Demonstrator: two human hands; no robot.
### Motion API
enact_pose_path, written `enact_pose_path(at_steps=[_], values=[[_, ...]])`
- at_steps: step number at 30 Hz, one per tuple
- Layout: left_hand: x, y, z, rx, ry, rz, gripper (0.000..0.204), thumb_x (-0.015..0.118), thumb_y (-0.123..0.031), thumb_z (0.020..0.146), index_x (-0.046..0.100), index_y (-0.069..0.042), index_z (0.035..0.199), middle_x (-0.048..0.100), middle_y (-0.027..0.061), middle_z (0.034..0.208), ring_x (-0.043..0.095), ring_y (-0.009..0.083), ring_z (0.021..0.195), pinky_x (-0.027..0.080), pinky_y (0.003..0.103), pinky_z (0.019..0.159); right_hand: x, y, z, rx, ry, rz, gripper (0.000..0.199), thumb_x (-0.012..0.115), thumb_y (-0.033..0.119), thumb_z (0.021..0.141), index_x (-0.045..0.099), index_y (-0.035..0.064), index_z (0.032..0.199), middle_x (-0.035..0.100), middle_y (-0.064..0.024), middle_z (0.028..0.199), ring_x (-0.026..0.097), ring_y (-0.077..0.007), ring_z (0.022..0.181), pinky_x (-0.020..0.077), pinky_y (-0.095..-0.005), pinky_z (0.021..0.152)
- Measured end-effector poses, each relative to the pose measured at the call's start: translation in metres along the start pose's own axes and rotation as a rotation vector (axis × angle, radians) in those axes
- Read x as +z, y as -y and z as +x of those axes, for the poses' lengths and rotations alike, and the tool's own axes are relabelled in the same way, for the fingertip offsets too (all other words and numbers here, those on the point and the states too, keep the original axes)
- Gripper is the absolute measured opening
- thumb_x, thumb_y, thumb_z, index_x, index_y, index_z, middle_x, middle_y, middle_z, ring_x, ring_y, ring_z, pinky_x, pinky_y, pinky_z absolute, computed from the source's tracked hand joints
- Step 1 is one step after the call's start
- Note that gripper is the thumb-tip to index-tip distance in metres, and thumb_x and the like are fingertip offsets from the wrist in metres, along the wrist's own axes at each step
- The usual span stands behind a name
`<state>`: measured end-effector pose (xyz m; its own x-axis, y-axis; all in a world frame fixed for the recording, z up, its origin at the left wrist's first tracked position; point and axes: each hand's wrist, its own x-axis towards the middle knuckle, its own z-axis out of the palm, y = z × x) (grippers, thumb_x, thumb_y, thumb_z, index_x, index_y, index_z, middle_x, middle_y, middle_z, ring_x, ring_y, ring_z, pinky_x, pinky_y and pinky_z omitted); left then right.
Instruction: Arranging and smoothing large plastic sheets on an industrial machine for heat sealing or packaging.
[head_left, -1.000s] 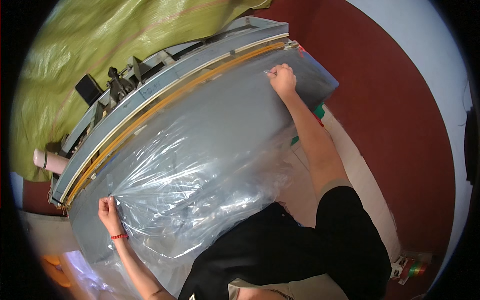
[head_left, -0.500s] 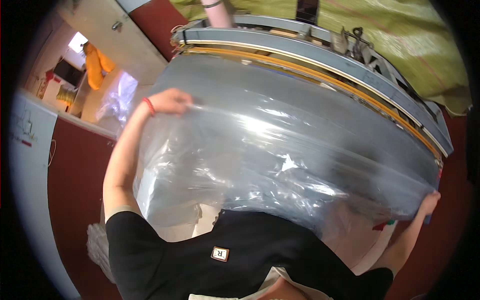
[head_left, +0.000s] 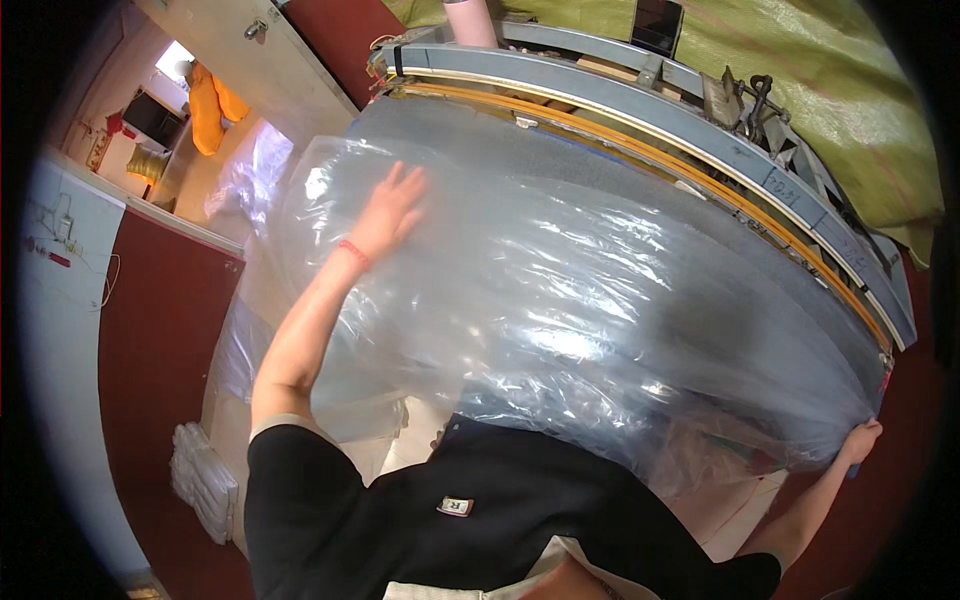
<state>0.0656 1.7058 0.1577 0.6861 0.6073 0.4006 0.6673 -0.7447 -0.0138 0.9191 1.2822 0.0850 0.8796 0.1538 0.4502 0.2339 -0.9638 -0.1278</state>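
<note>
A wide sheet of clear plastic film [head_left: 560,300], crinkled and shiny, lies over a grey work surface [head_left: 480,130] in front of me. My left hand [head_left: 392,208], with a red band at the wrist, is flat over the film at the left, fingers spread and somewhat blurred. Whether its palm presses on the film or hovers just above cannot be made out. At the far right corner my right hand [head_left: 860,440] is closed around the gathered edge of the film, which fans out in folds from it.
Behind the surface runs a long grey metal bar [head_left: 600,95] with an orange strip [head_left: 640,150] along it. A pink cylinder [head_left: 470,22], a dark clamp [head_left: 758,105] and green woven sheeting [head_left: 850,100] are at the back. Stacked clear bags [head_left: 203,485] lie at lower left, near an open door [head_left: 255,50].
My left hand has let go of the film's edge, opened, and moved right over the sheet. The film's left part now lies looser and more rumpled. My right hand still grips its corner.
</note>
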Motion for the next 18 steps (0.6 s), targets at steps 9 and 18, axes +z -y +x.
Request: enact_pose_path(at_steps=[9,18], values=[[0.021,0.027,0.003,-0.418,-0.052,-0.068,0.028,0.054,-0.026,0.081,0.058,-0.006,0.099,0.058,0.0125,0.100,0.052,0.0292,0.095,0.043,0.037,0.080,-0.002,-0.004,-0.001,0.081,0.053,0.128,0.033,0.038,0.032,0.088,0.050,0.0069,0.106,0.057,-0.0167,0.103,0.052,-0.0368,0.094,0.0409,-0.0422,0.078],[0.020,0.010,0.030,-0.640,0.046,-0.092,0.028,0.057,-0.024,0.078,0.057,-0.013,0.103,0.060,0.0085,0.096,0.055,0.0273,0.091,0.044,0.037,0.076,-0.009,-0.090,0.039,0.071,-0.027,0.880,0.032,0.046,0.030,0.088,0.055,0.0007,0.100,0.057,-0.0068,0.087,0.052,-0.0160,0.077,0.0421,-0.0276,0.068]])
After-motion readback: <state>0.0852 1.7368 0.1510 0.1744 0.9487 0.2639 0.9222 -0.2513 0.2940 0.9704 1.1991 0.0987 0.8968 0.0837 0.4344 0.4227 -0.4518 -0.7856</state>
